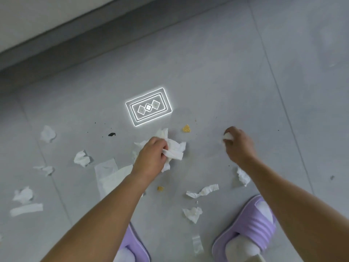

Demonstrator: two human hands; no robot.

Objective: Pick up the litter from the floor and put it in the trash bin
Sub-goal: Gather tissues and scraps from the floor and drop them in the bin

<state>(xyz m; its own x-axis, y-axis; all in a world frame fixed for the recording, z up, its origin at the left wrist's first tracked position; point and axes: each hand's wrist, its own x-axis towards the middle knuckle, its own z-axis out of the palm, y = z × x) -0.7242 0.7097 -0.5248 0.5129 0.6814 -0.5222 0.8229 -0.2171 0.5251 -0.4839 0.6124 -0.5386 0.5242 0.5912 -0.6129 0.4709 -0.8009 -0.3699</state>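
Far left on the grey floor [226,72] lie loose tissue scraps [82,158] and a flat strip [26,209], none of them touched. Next is a large sheet [108,174], partly hidden under the left forearm. The left hand [151,157] reaches down, its fingers curled tight round a wad [174,151] of crumpled tissue, likely bunched so that several pieces travel in one fist. Just beyond the wad lies a yellow cracker [186,128], and a crumb [160,188] sits nearer the feet. A twisted tissue [203,190] and a torn tissue [192,213] lie between the arms. The right hand [238,146] is low over the floor, its fingers pinching a small white piece [227,137]. Whether that piece has left the floor is hard to tell. A shred [243,176] lies beside the right forearm. Purple slippers [251,222] stand at the bottom. The bin is out of view, so most of the litter is yet to be gathered and carried.
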